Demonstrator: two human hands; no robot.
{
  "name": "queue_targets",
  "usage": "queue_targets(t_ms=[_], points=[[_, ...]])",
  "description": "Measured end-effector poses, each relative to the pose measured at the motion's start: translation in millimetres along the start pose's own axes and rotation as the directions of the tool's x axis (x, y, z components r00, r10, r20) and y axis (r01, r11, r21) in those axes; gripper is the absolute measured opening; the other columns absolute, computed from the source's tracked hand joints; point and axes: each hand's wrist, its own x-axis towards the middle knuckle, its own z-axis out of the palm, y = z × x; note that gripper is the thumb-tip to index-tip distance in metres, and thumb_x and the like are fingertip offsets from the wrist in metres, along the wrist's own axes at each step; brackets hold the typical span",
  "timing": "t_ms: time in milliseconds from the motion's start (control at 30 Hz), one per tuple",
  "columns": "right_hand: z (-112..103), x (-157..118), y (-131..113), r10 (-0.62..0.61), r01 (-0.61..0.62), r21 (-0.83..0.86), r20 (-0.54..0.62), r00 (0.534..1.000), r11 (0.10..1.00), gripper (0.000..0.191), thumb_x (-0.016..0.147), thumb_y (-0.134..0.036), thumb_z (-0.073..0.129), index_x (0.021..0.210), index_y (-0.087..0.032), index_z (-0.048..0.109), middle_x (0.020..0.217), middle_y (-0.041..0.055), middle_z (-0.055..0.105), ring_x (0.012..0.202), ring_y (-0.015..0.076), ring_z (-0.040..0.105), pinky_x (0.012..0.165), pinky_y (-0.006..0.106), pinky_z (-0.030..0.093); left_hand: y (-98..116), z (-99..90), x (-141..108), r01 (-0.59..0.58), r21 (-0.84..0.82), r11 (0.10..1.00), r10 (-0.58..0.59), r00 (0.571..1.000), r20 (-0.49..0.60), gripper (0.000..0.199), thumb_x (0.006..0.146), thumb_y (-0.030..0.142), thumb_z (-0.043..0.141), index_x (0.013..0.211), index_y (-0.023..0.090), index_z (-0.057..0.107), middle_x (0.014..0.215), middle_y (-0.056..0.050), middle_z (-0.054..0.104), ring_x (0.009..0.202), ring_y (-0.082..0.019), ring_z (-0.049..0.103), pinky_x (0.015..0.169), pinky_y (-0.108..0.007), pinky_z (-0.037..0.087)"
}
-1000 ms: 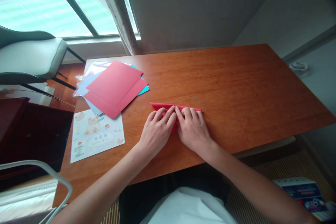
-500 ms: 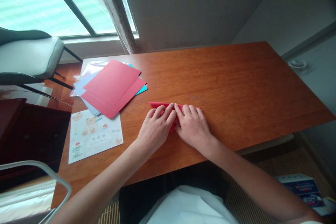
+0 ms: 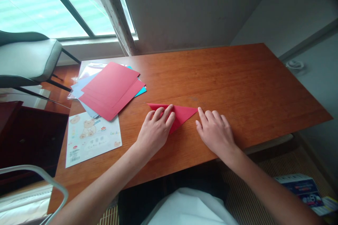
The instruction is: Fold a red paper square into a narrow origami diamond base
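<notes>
A sheet of red paper, folded into a triangle, lies on the wooden table with its long folded edge facing away from me. My left hand rests on its left half, fingers spread and pressing it flat, and covers part of the sheet. At the triangle's right corner is my right hand. Its index fingertip touches the end of the fold, while the other fingers are loosely bent and apart, with nothing in them.
Left of my hands lies a pile of red sheets over blue and pale ones. A white cover with bear drawings is in front of it. A chair stands beyond the table's left end; a white curved tube is at lower left.
My right hand has slid right along the folded edge, from beside my left hand to the corner, uncovering the triangle's right half. The left hand has stayed on the paper.
</notes>
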Motion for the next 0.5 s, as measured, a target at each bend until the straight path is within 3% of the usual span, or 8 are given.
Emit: queue_targets(t_ms=[133, 233, 400, 500], points=[[-4, -5, 12, 0.022, -0.022, -0.025, -0.02, 1.0, 0.999, 0.044, 0.101, -0.027, 0.043, 0.136, -0.004, 0.057, 0.096, 0.0139, 0.065, 0.09, 0.0282, 0.053, 0.075, 0.042, 0.036, 0, 1.1, 0, 0.007, -0.006, 1.0, -0.007, 1.0, 0.002, 0.046, 0.092, 0.009, 0.047, 0.136, 0.016, 0.058, 0.156, -0.007, 0.046, 0.123, -0.031, 0.053, 0.092, -0.043, 0.046], [-11, 9, 7, 0.033, -0.032, 0.013, -0.09, 0.995, 0.999, 0.041, 0.102, -0.024, 0.041, 0.134, -0.005, 0.059, 0.099, 0.0149, 0.065, 0.091, 0.0283, 0.053, 0.076, 0.041, 0.037, 0, 1.6, 0, 0.003, 0.005, 1.0, -0.003, 1.0, -0.003, 0.046, 0.092, 0.009, 0.046, 0.136, 0.015, 0.057, 0.156, -0.006, 0.047, 0.122, -0.031, 0.053, 0.092, -0.043, 0.046], [-5, 42, -25, -0.186, 0.208, 0.167, -0.137, 0.973, 0.964, 0.043, 0.103, -0.025, 0.041, 0.14, -0.008, 0.055, 0.104, 0.0145, 0.065, 0.095, 0.0273, 0.054, 0.08, 0.04, 0.04, 0, 0.7, 0, 0.003, -0.009, 1.0, -0.003, 1.0, -0.003, 0.046, 0.092, 0.009, 0.046, 0.137, 0.016, 0.056, 0.155, -0.007, 0.048, 0.122, -0.031, 0.053, 0.091, -0.044, 0.046], [6, 48, -37, -0.202, 0.22, 0.181, -0.111, 0.973, 0.958, 0.042, 0.104, -0.026, 0.039, 0.139, -0.009, 0.056, 0.103, 0.0143, 0.066, 0.094, 0.0271, 0.055, 0.079, 0.04, 0.04, 0, -0.2, 0, -0.001, -0.021, 1.0, 0.001, 1.0, -0.005, 0.045, 0.094, 0.01, 0.045, 0.137, 0.017, 0.056, 0.154, -0.007, 0.05, 0.121, -0.03, 0.054, 0.091, -0.043, 0.046]])
